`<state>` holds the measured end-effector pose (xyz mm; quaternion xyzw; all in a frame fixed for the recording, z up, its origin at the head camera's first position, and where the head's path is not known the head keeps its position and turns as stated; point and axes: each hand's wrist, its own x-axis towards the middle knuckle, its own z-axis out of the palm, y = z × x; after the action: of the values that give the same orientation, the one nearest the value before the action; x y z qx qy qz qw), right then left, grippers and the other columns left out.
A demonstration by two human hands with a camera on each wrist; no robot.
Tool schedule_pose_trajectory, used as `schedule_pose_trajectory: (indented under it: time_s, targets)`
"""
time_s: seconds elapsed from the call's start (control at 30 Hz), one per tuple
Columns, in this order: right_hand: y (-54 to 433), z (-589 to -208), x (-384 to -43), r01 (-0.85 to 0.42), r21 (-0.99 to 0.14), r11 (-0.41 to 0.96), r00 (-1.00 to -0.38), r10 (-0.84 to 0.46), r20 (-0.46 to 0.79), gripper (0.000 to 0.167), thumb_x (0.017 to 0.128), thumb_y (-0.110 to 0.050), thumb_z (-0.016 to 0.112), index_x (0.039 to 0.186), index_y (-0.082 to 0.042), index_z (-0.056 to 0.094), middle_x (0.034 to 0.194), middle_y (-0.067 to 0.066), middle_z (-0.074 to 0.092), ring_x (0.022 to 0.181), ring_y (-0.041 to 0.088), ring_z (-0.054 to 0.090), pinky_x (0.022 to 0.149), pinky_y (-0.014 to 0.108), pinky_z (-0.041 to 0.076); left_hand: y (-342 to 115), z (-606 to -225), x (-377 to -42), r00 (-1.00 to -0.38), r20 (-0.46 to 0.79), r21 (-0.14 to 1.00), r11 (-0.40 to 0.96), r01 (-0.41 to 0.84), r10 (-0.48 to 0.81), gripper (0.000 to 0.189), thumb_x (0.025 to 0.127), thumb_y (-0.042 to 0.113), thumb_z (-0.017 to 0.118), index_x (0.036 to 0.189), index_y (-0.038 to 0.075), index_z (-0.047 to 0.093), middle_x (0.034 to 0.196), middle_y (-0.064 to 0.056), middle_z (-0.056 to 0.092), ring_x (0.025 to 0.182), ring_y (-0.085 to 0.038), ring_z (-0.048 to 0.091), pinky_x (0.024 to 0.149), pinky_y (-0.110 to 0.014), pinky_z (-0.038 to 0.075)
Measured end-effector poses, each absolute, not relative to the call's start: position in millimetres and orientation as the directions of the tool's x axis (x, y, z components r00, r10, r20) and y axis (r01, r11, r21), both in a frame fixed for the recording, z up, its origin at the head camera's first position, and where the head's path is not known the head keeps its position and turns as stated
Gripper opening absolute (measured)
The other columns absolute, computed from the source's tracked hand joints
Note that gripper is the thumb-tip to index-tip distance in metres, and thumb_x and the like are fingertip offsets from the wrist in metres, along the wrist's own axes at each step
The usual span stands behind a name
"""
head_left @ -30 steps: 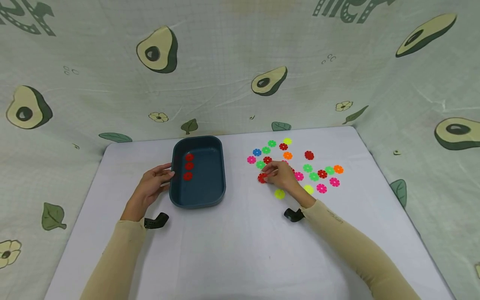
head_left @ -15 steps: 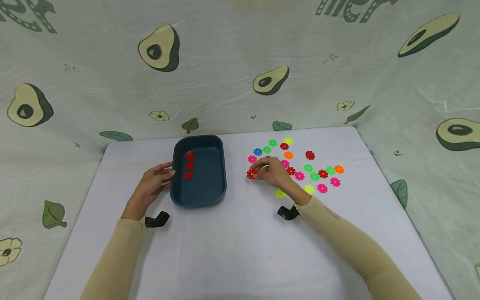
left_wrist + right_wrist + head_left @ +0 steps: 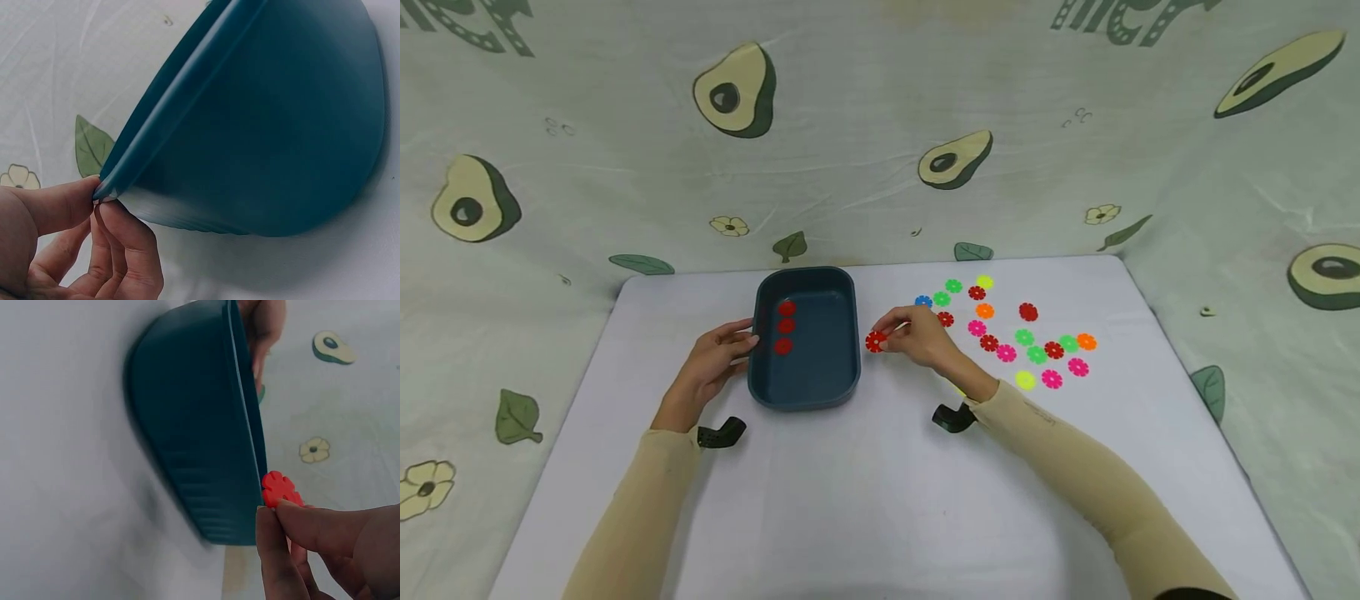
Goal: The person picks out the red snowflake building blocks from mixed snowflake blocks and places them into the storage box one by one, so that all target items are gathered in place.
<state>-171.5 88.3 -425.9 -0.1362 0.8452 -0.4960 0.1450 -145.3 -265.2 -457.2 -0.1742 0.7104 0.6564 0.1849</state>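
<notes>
A dark teal tray [image 3: 805, 396] stands on the white table, with three red notched discs [image 3: 784, 326] in a column on its floor. At its left side my left hand [image 3: 715, 358] pinches the rim between thumb and fingers, which the left wrist view shows closely. Just right of the tray, my right hand [image 3: 917, 337] pinches a red flower-shaped disc [image 3: 279, 487] by its edge between thumb and fingertips. In the right wrist view this disc overlaps the tray's rim [image 3: 247, 412].
To the right lie several loose notched discs in green [image 3: 1025, 337], pink [image 3: 1052, 380], orange [image 3: 1086, 342], yellow [image 3: 1026, 380], blue [image 3: 923, 301] and red [image 3: 1028, 312]. An avocado-print cloth [image 3: 850, 167] rises behind the table. A black bracket sits at each wrist.
My right hand has carried the red disc leftward from the loose discs to beside the tray. The left hand keeps its hold on the rim. The head view has shifted slightly.
</notes>
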Motion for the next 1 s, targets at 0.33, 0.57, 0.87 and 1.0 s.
schedule_pose_trajectory:
  time_s: [0.33, 0.57, 0.87, 1.0]
  targets:
    - [53.7, -420.5, -175.9, -0.109, -0.897, 0.428, -0.889, -0.446, -0.105, 0.020, 0.091, 0.007, 0.077, 0.111, 0.002, 0.078, 0.103, 0.017, 0.073, 0.087, 0.026, 0.068, 0.077, 0.028, 0.059, -263.4, -457.6, -144.5, -0.873, -0.488, 0.870, 0.068, -0.487, -0.013, 0.062, 0.109, 0.015, 0.062, 0.165, 0.008, 0.036, 0.125, 0.000, 0.050, 0.103, -0.005, 0.060, 0.083, -0.020, 0.055]
    - [29.1, -419.3, -179.3, -0.131, -0.902, 0.412, -0.859, -0.501, -0.104, 0.020, 0.090, 0.008, 0.077, 0.110, 0.004, 0.077, 0.100, 0.017, 0.073, 0.085, 0.024, 0.070, 0.078, 0.028, 0.060, -261.6, -454.5, -145.4, -0.873, -0.488, 0.870, 0.064, -0.488, -0.020, 0.061, 0.109, 0.015, 0.062, 0.164, 0.008, 0.037, 0.130, -0.002, 0.049, 0.104, -0.006, 0.059, 0.083, -0.019, 0.055]
    - [-2.3, -417.3, -181.1, -0.167, -0.889, 0.426, -0.829, -0.549, -0.107, 0.019, 0.089, 0.007, 0.080, 0.107, 0.002, 0.079, 0.100, 0.015, 0.075, 0.086, 0.022, 0.070, 0.077, 0.025, 0.058, -263.0, -455.9, -146.0, -0.874, -0.486, 0.873, 0.045, -0.486, -0.028, 0.060, 0.109, 0.013, 0.061, 0.164, 0.007, 0.037, 0.124, 0.000, 0.050, 0.102, -0.005, 0.059, 0.081, -0.019, 0.055]
    - [-14.6, -416.5, -183.3, -0.170, -0.879, 0.446, -0.818, -0.561, -0.127, 0.020, 0.088, 0.007, 0.081, 0.107, 0.002, 0.079, 0.099, 0.015, 0.076, 0.085, 0.022, 0.071, 0.075, 0.023, 0.057, -263.3, -456.6, -146.1, -0.875, -0.483, 0.874, 0.051, -0.484, -0.031, 0.059, 0.109, 0.013, 0.061, 0.163, 0.007, 0.039, 0.123, 0.000, 0.050, 0.102, -0.005, 0.059, 0.082, -0.019, 0.055]
